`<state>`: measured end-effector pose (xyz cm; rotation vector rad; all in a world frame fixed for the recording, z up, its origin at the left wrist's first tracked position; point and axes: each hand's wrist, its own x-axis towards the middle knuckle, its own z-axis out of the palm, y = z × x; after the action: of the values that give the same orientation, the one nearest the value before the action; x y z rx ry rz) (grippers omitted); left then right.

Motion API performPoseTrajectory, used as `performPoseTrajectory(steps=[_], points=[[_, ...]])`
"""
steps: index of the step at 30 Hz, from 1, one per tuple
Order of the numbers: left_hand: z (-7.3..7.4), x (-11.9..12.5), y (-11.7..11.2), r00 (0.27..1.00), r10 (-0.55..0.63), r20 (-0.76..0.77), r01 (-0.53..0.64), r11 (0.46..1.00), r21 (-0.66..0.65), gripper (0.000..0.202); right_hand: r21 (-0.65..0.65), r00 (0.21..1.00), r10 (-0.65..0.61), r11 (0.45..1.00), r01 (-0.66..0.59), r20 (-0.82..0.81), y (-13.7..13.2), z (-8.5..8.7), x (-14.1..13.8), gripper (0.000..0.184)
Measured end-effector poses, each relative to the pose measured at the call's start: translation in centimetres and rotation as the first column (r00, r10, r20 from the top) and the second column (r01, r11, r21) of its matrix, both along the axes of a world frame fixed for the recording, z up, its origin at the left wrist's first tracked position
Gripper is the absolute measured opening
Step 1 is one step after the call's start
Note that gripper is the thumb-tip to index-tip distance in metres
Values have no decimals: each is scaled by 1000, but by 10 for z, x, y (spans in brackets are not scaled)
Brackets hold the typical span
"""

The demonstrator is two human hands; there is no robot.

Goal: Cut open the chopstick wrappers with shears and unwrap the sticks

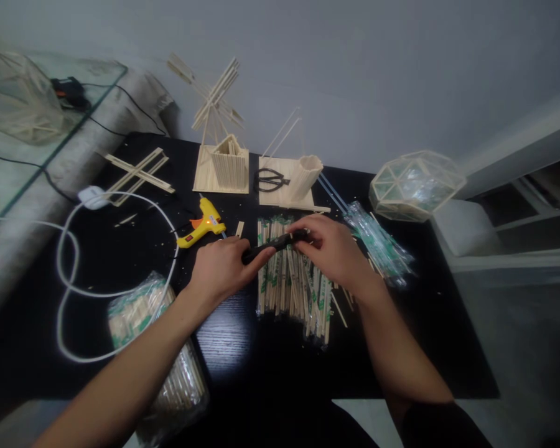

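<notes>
My left hand (219, 264) is closed around one end of a slim black tool (280, 242), whose exact kind I cannot make out. The fingers of my right hand (330, 250) pinch its other end. Below both hands lies a spread of disposable chopsticks (292, 289) in clear and green wrappers. A yellow hot glue gun (204, 225) with a lit orange light rests just beyond my left hand. Short cut stick pieces (239, 229) lie beside it.
Behind stand a stick windmill model (228, 168) and a stick base (280, 168) with black scissors (270, 180). A crossed stick frame (140, 174), white cable (63, 323), chopstick bag (140, 308), plastic wrappers (378, 239) and a faceted stick lantern (417, 186) surround the work area.
</notes>
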<state>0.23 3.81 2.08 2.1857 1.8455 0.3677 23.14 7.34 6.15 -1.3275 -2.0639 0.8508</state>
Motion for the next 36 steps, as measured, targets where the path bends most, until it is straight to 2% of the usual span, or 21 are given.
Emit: performPoseTrajectory(steps=[6, 13, 18, 21, 25, 28, 32, 36], points=[[-1, -2, 2, 1000, 3, 14, -4, 1000, 22, 70, -25, 999, -30, 999, 31, 11, 0, 1, 1, 16], [0, -4, 3, 1000, 9, 4, -9, 1000, 27, 70, -65, 993, -41, 997, 49, 108, -1, 7, 12, 36], [0, -7, 5, 998, 39, 43, -39, 999, 13, 68, -78, 910, -17, 995, 54, 415, 11, -13, 27, 31], [1, -12, 10, 973, 117, 201, -112, 993, -33, 66, -123, 881, 28, 992, 35, 473, 18, -27, 26, 28], [1, -19, 15, 867, 227, 444, -220, 973, -69, 64, 38, 941, -35, 999, 23, 337, 19, -40, 6, 16], [1, -20, 16, 817, 254, 519, -242, 966, -91, 63, 154, 959, 42, 984, -88, 280, 16, -52, -14, 19], [-1, -16, 13, 828, 204, 522, -194, 978, -74, 62, 246, 946, 27, 963, -111, 322, 10, -72, -29, 20], [-1, -13, 12, 844, 168, 509, -158, 985, -64, 62, 280, 933, -25, 956, -82, 360, 7, -83, -35, 23]])
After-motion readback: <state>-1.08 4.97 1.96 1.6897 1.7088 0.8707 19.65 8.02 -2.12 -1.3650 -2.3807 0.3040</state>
